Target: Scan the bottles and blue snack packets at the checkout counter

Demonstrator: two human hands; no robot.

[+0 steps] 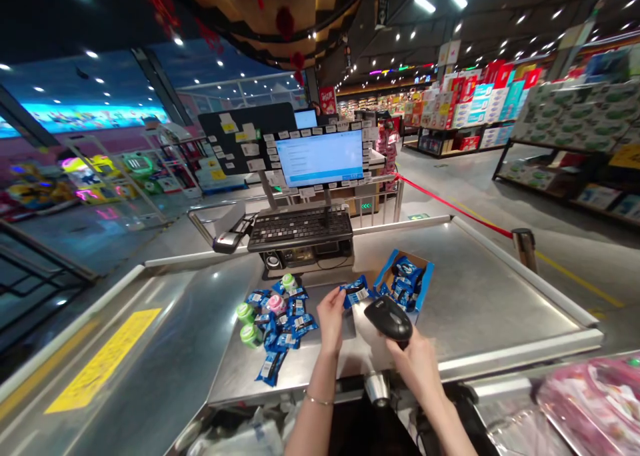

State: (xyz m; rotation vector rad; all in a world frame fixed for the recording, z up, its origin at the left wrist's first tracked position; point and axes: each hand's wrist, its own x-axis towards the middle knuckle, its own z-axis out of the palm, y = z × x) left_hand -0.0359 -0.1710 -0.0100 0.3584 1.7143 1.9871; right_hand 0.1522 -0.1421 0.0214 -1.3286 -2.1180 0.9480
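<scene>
A small blue snack packet point(357, 292) with a barcode label is pinched in my left hand point(331, 319), above the metal counter. My right hand point(414, 363) grips a black handheld barcode scanner point(388, 319), its head close to the packet. Just behind the scanner, an open blue cardboard box point(423, 289) holds several more blue packets point(404, 279). Left of my hands lies a loose pile of blue packets point(287, 323), with green-lidded tubs point(251, 335) and a pink tub point(276, 303) among them.
A keyboard point(300, 226) on a raised stand and a lit monitor point(320, 156) rise behind the counter point(480, 276). A card terminal point(231, 237) stands left of the keyboard. A steel cup-like holder point(377, 388) sits at the front edge. A pink bundle point(595, 403) lies at right.
</scene>
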